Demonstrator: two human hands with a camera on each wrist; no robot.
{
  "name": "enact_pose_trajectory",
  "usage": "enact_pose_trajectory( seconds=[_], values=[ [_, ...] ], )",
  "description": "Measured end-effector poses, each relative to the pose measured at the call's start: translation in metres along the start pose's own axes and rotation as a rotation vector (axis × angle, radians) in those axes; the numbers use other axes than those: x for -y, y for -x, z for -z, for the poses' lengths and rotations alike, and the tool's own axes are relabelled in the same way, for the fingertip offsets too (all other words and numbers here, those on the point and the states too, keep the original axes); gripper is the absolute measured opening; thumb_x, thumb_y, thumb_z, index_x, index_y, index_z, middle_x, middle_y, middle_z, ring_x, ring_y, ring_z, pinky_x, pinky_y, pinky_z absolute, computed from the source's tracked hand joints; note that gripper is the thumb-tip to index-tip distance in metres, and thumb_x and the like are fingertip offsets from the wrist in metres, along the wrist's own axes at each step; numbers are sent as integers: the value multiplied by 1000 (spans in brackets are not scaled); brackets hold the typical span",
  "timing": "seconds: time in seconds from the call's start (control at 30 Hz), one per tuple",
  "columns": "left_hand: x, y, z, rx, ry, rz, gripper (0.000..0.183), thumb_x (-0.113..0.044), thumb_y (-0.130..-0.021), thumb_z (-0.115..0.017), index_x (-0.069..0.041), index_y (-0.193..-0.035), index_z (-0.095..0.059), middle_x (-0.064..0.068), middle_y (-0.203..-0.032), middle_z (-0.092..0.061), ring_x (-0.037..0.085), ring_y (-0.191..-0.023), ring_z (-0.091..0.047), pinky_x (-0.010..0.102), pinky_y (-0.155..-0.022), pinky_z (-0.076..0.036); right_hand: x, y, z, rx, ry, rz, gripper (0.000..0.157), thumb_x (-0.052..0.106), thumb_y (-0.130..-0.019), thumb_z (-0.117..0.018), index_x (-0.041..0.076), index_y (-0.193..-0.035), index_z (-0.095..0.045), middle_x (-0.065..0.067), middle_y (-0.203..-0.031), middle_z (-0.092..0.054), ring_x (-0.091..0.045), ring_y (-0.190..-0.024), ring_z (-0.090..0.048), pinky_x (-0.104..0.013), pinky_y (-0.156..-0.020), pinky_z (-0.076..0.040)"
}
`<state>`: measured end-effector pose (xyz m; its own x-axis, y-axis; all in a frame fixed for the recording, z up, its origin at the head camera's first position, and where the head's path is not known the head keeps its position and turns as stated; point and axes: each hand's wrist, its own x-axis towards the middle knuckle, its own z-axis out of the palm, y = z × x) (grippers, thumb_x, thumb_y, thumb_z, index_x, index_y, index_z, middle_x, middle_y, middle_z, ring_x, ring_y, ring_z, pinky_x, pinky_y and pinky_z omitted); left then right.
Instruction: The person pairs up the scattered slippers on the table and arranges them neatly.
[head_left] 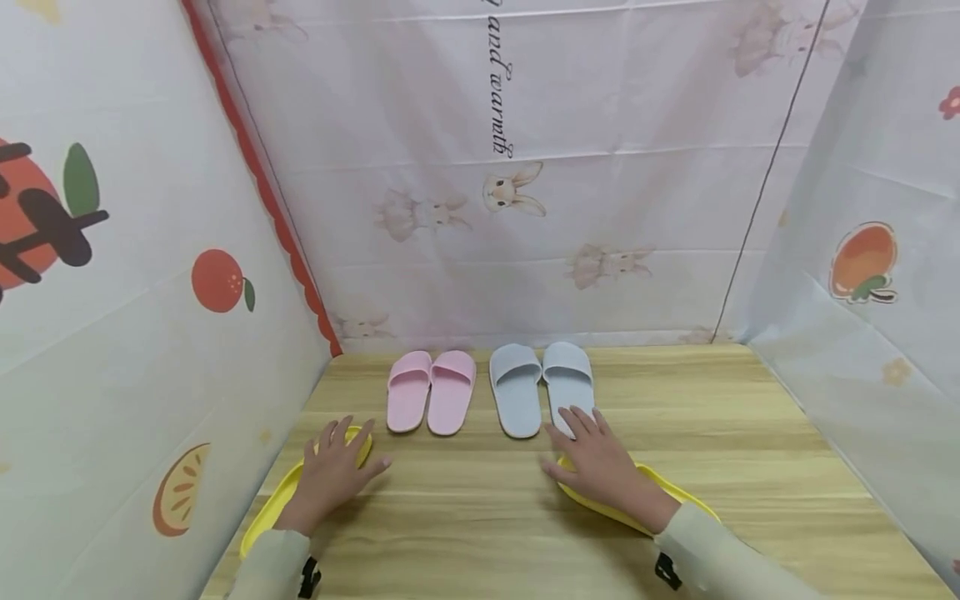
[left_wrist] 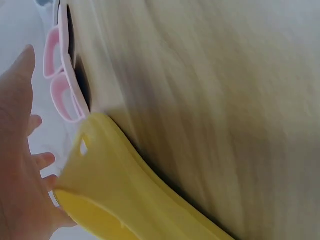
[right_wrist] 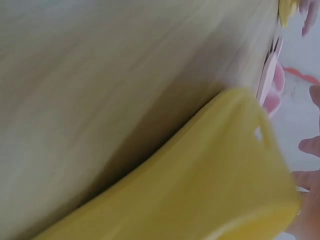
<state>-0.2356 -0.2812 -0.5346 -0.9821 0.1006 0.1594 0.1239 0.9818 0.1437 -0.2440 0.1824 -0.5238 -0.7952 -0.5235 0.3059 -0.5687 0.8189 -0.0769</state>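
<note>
Two yellow slippers lie apart on the wood-grain surface. My left hand [head_left: 330, 467], fingers spread, is over the left yellow slipper [head_left: 267, 510], covering much of it. Above the right yellow slipper [head_left: 678, 487] is my right hand [head_left: 603, 467], also with fingers spread; its fingertips overlap a blue-grey slipper in the head view. The left wrist view shows the left yellow slipper [left_wrist: 135, 175] beside the hand [left_wrist: 20, 150]. In the right wrist view the other yellow slipper [right_wrist: 200, 175] fills the lower part, the fingers at the right edge. Whether either hand touches its slipper I cannot tell.
A pink pair of slippers [head_left: 450, 400] and a blue-grey pair [head_left: 517, 400] stand side by side near the back edge of the wood-grain surface [head_left: 465, 517]. Printed cloth walls rise at the back [head_left: 450, 292], left [head_left: 112, 350] and right [head_left: 885, 350].
</note>
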Motion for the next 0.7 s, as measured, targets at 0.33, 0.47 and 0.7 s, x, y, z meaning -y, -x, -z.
enact_pose_trajectory(
  seconds=[0.33, 0.47, 0.7],
  values=[
    [17, 18, 3, 13, 38, 54, 78, -66, -93, -56, -14, -150, -48, 26, -157, -27, 55, -143, -19, 83, -102, -19, -28, 50, 3, 15, -17, -52, 69, 61, -92, -61, 17, -145, -55, -19, -153, -45, -40, -142, -39, -62, -117, -25],
    [25, 26, 2, 7, 44, 57, 77, -64, -94, -57, -13, -150, -47, 27, -157, -27, 55, -141, -23, 82, -98, -25, -34, 67, 2, -17, -51, -55, 68, 59, -92, -63, 17, -145, -56, -19, -151, -47, -41, -139, -43, -61, -115, -30],
    [33, 36, 0, -56, 107, -6, 73, -54, -96, -61, -5, -149, -46, 32, -153, -32, 55, -137, -31, 76, -99, -31, -41, 87, 7, -15, -148, -72, 69, 52, -93, -66, 16, -149, -50, -19, -153, -44, -42, -135, -48, -58, -108, -42]
  ],
)
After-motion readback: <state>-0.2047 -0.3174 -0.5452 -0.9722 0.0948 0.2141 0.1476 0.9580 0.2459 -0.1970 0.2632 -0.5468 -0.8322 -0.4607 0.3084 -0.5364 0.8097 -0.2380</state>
